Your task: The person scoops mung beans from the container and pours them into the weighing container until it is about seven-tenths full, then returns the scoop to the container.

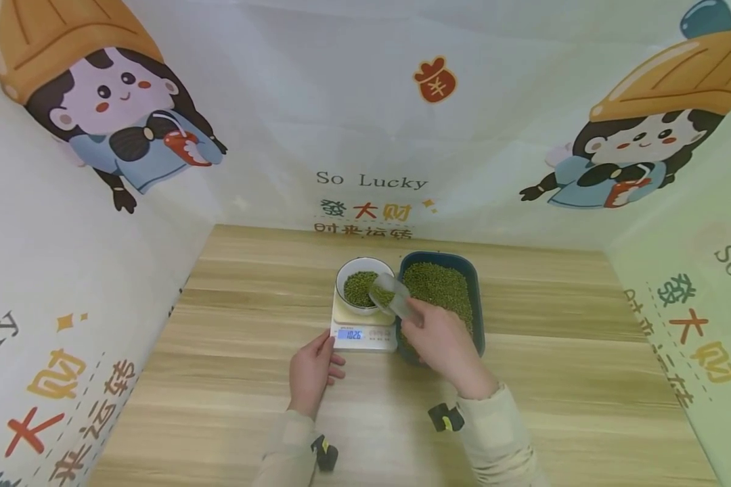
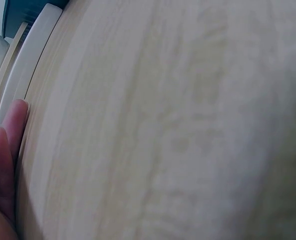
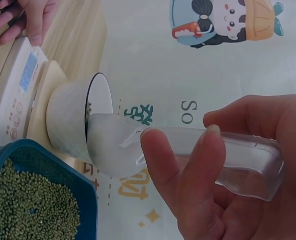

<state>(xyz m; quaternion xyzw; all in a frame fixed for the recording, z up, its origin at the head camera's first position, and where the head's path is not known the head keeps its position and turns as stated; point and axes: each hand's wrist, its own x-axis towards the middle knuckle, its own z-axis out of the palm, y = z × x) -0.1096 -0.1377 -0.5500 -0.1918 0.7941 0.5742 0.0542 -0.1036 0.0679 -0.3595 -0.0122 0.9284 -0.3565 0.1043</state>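
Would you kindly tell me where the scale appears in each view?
Head: scale below centre, left of the teal tub.
Left wrist: scale along the upper left edge, partly cropped.
Right wrist: scale at upper left.
Shared landmark: the teal tub, in all three.

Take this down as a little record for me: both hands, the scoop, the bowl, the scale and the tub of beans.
Left hand: touching the scale at its front left corner
Right hand: gripping the scoop
Scoop: clear, head over the bowl; contact with the rim unclear
Bowl: white, dark rim, on the scale, part-filled with green beans
Scale display: lit, digits look like 1026, decimal point unclear
Tub: dark blue, right of the scale, holding more green beans
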